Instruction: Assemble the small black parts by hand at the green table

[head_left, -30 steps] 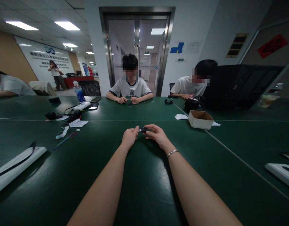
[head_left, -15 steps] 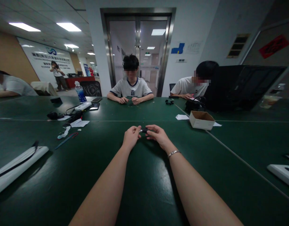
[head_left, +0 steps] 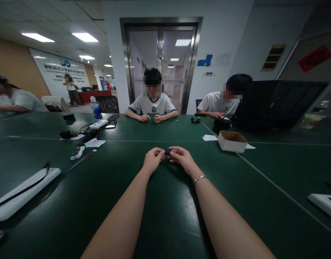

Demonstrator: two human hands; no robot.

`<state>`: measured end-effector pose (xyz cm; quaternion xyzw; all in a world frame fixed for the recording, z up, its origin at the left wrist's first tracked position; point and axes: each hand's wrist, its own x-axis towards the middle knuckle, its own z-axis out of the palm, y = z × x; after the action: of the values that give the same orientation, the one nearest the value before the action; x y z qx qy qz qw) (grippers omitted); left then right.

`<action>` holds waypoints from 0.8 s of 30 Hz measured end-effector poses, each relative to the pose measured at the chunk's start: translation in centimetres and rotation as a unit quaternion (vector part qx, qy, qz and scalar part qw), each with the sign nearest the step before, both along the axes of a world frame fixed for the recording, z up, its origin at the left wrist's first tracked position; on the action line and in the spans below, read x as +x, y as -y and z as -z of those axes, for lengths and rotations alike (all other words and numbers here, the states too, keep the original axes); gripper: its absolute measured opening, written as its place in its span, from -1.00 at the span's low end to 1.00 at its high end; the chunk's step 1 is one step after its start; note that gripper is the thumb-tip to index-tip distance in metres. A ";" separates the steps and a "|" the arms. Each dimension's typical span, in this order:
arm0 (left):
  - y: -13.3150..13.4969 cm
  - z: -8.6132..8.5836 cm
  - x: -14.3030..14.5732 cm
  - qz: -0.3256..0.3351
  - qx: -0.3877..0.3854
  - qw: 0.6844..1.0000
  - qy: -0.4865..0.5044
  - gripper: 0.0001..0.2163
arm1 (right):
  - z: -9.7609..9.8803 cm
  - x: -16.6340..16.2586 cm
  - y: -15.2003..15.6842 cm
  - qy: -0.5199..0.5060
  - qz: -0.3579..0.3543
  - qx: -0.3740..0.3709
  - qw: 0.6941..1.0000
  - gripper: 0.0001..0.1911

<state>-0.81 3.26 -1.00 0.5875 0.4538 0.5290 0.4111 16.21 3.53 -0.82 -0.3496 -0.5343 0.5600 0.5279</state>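
Both of my hands meet over the middle of the green table [head_left: 165, 216]. My left hand [head_left: 152, 160] and my right hand [head_left: 183, 158] each pinch an end of a small black object [head_left: 168, 152] held between them, just above the tabletop. The fingers of both hands are curled closed on it. What the object is I cannot make out; most of it is hidden by my fingertips. A silver bracelet [head_left: 200, 177] sits on my right wrist.
An open cardboard box [head_left: 232, 141] stands to the right with white paper beside it. At left lie a white flat device [head_left: 22, 194], cables, paper scraps, phones and a water bottle [head_left: 96, 109]. Three seated people work at the far and left edges; a black monitor [head_left: 278, 104] stands at right.
My hands stayed together on the small black object, the fingers closing in a little more over it. The camera view tilted down slightly.
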 end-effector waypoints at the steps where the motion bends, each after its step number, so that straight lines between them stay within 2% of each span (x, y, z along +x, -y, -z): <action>1: 0.0 -0.1 0.0 -0.001 -0.005 1.000 0.005 -0.76 | 0.0 0.0 0.0 0.002 0.000 0.004 1.000 -0.66; 10: 0.4 -1.1 0.1 -0.007 -0.066 0.998 0.004 -0.83 | 0.3 0.1 -0.1 0.008 -0.005 0.018 1.000 -0.62; 16: 0.3 -0.8 0.1 -0.036 -0.063 0.995 -0.068 -0.65 | 0.2 0.0 0.0 0.012 -0.001 0.022 1.000 -0.63; 24: 1.0 -1.5 -0.1 -0.088 -0.053 0.980 -0.171 -0.47 | 0.0 0.1 0.1 0.010 -0.016 0.022 1.000 -0.66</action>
<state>-0.93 2.29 0.51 0.6040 0.5950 0.4303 0.3099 16.31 3.39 -0.78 -0.3350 -0.5576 0.5528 0.5208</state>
